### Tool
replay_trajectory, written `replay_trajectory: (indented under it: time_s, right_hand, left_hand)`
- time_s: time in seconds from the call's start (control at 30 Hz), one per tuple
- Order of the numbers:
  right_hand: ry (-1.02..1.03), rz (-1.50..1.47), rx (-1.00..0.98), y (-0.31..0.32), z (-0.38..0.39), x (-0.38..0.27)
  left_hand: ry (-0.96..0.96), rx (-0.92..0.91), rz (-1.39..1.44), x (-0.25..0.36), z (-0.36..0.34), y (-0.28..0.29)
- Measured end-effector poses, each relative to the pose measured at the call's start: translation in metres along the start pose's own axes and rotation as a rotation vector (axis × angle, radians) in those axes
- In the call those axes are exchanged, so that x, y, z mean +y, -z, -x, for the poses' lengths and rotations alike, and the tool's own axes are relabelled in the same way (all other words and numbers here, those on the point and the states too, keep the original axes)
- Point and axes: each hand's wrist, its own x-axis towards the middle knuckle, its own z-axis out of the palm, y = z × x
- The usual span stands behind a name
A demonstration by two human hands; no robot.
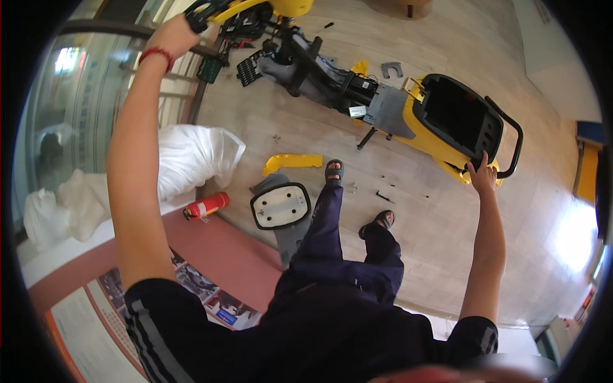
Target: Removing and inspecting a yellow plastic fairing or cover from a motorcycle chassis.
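Observation:
A partly stripped yellow electric scooter [408,119] stands ahead of me, its front at the left and its tail at the right. Its black inner frame and wiring are bare in the middle. My left hand [174,37] is closed around the black handlebar grip [196,22], beside the yellow front cover [292,6]. At the other end, my right hand [483,177] grips the edge of the yellow tail, next to the black grab rail [518,143]. Its fingertips reach up beside the black storage bin [450,108], which lies uncovered.
On the floor near my feet lie a yellow trim piece [294,163], a white panel with a black rim [281,205] and small loose screws. A red fire extinguisher [207,206] and white bags [191,159] are at left. Toolboxes [248,69] sit beyond the front.

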Motion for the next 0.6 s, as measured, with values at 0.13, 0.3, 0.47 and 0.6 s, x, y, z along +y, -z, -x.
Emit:
replay_trajectory:
  time_s: [0.13, 0.3, 0.47, 0.6]
  right_hand:
    - [-0.049, -0.021, -0.086, 0.007, 0.002, 0.000]
    - [-0.069, 0.020, -0.081, 0.002, -0.005, -0.003]
    - [-0.108, 0.018, -0.096, 0.000, -0.002, -0.008]
    - [-0.229, 0.098, -0.129, -0.004, -0.004, -0.028]
  left_hand:
    - [0.059, 0.014, -0.021, 0.012, 0.000, 0.001]
    - [0.116, -0.032, 0.067, 0.019, 0.010, 0.009]
    - [0.099, -0.037, 0.043, 0.009, 0.008, 0.000]
    - [0.050, 0.005, 0.085, 0.004, 0.007, -0.001]
